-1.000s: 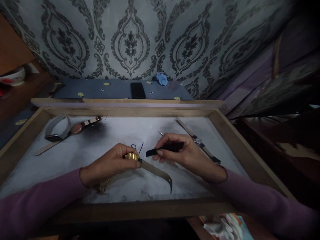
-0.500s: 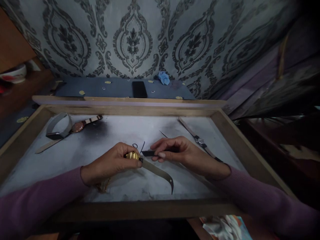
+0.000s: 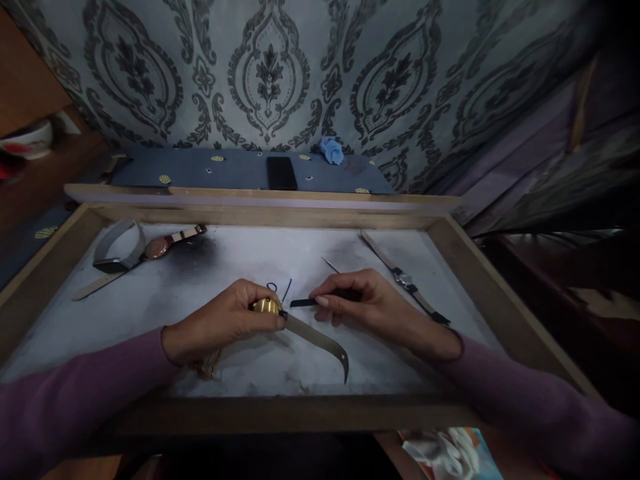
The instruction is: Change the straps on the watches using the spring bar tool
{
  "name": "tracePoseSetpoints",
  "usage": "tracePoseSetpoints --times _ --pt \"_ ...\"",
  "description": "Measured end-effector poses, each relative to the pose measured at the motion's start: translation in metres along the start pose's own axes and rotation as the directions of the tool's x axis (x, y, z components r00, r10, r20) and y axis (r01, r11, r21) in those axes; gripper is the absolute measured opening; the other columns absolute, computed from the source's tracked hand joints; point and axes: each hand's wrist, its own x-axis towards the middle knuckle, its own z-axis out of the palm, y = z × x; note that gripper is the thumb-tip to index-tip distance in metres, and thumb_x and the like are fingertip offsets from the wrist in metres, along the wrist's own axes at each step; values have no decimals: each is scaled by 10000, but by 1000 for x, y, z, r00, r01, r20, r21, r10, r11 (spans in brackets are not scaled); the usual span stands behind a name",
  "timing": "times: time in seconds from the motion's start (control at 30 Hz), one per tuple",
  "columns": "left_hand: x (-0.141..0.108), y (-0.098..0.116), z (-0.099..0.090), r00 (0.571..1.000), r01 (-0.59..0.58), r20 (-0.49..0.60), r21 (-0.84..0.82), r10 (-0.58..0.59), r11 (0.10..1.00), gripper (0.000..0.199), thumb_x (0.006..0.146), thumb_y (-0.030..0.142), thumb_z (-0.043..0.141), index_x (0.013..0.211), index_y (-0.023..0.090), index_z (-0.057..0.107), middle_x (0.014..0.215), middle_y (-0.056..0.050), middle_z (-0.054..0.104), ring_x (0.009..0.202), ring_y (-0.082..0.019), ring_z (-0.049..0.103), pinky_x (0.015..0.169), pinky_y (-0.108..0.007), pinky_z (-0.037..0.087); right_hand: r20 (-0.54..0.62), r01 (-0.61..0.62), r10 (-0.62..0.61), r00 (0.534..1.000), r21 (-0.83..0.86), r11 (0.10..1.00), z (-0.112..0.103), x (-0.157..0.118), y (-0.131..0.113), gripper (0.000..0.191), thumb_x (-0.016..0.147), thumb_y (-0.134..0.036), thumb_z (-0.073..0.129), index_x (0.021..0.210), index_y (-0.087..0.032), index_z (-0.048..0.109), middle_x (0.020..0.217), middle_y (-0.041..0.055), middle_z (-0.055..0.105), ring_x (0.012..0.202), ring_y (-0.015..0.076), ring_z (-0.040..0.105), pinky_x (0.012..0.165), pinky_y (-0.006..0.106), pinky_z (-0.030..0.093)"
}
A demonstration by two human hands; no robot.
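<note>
My left hand (image 3: 245, 307) is closed around a gold wristwatch (image 3: 267, 306). The watch's olive-grey strap (image 3: 317, 338) sticks out to the right and curves downward at its tip. Between the thumb and fingers of my right hand (image 3: 357, 300) is a thin, flat black strip (image 3: 303, 303); its kind I cannot make out. Its end points left at the watch, with a small gap between them. Just behind, on the white surface, lie a small black ring (image 3: 271, 287) and a thin black stick (image 3: 287, 289). A slim pointed tool (image 3: 330, 265) lies beyond my right hand, partly hidden.
A wooden frame (image 3: 280, 217) surrounds the white surface. At left are a smartwatch (image 3: 119, 247) and a brown-strapped watch (image 3: 158, 248); another watch (image 3: 404, 279) lies at right. Behind are a phone (image 3: 281, 173) and a blue crumpled cloth (image 3: 331, 151). Gold links (image 3: 205, 368) show below my left wrist.
My right hand has drawn the black strip slightly to the right, away from the watch, and more of the strip shows. My left hand keeps its hold. The view has shifted a little.
</note>
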Motion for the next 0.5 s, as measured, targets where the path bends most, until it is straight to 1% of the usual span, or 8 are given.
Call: tracePoseSetpoints --times 0.07,0.1,0.17,0.23,0.3,0.4,0.47,0.5 --pt "0 0 0 1000 0 1 8 0 1000 137 754 257 630 703 134 598 577 61 416 525 -48 342 494 -184 250 5 91 -93 996 -240 967 -1 -1 0 210 865 -296 608 871 -108 701 627 30 669 548 103 593 544 217 470" --pt "-1 0 0 1000 1 -1 13 -1 1000 138 756 257 628 705 133 598 578 61 413 525 -48 341 494 -184 250 32 143 -141 990 -350 926 -1 -2 0 192 877 -259 582 894 -109 700 646 35 672 568 111 602 556 221 466" --pt "-2 1 0 1000 0 -6 19 0 1000 144 758 260 625 708 129 594 575 63 401 523 -46 333 494 -184 249 129 253 -218 967 -506 825 -3 -3 0 197 895 -194 531 969 -118 696 776 60 714 670 133 649 628 236 480" --pt "-2 3 1 1000 -2 -15 35 2 999 154 757 263 622 699 125 587 569 65 385 523 -45 322 492 -183 242 215 335 -257 942 -583 740 -5 -5 1 242 919 -169 484 1056 -137 681 923 73 730 791 150 677 707 246 485" --pt "-3 5 2 1000 -8 -25 51 9 999 161 755 265 619 689 124 577 564 68 375 521 -45 315 489 -183 237 266 369 -256 929 -644 671 -6 -7 0 277 943 -168 450 1115 -150 666 953 72 725 807 145 679 704 237 470" --pt "-3 7 3 1000 -9 -27 69 11 998 158 752 255 610 676 125 560 557 73 370 514 -43 305 481 -184 230 296 387 -251 921 -751 534 -8 -10 -4 277 945 -156 448 1102 -162 677 844 53 705 659 121 643 584 223 398" --pt "-3 8 4 1000 -19 -22 82 21 996 162 753 250 603 664 126 548 551 75 360 509 -42 295 474 -186 221 309 400 -270 912 -813 422 -7 -10 -6 249 941 -162 460 1025 -171 694 761 35 676 604 116 609 554 229 356" --pt "-3 8 4 999 -27 -19 90 28 996 165 754 247 599 656 127 541 548 77 352 507 -42 288 471 -187 215 316 405 -280 907 -837 368 -6 -10 -7 236 941 -169 463 971 -173 697 736 30 661 609 120 601 562 234 353"
